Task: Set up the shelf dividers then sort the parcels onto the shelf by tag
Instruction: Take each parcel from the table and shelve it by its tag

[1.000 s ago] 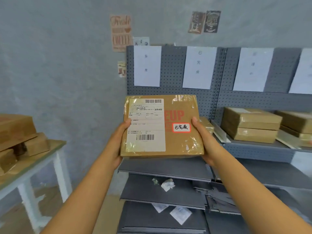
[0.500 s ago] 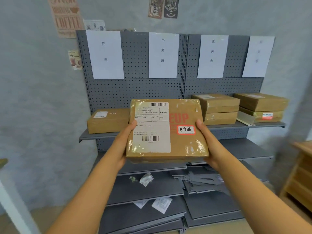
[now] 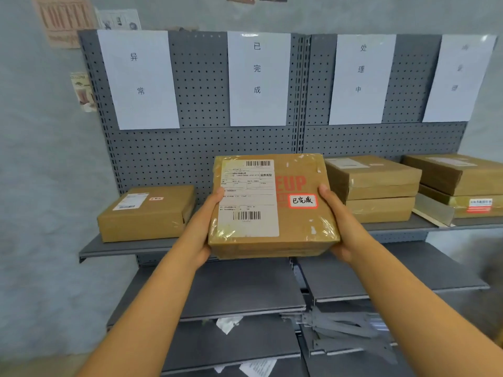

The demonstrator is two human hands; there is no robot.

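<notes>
shelf (image 3: 130, 247) | left parcel (image 3: 147, 213) | two parcel stacks (image 3: 378, 189) right

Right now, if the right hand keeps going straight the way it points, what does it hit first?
Probably the lower parcel of the two-high stack under the 处理中 sign. The right hand, gripping the held parcel, points forward toward the shelf; depth is unclear.

Glossy-taped cardboard parcel (image 3: 273, 205) (matt grey metal shelf (image 3: 130, 247))

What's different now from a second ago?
The view swung right from the wooden table to face the grey metal shelf. The taped brown cardboard parcel came closer to it. The left hand and right hand still grip its sides.
</notes>
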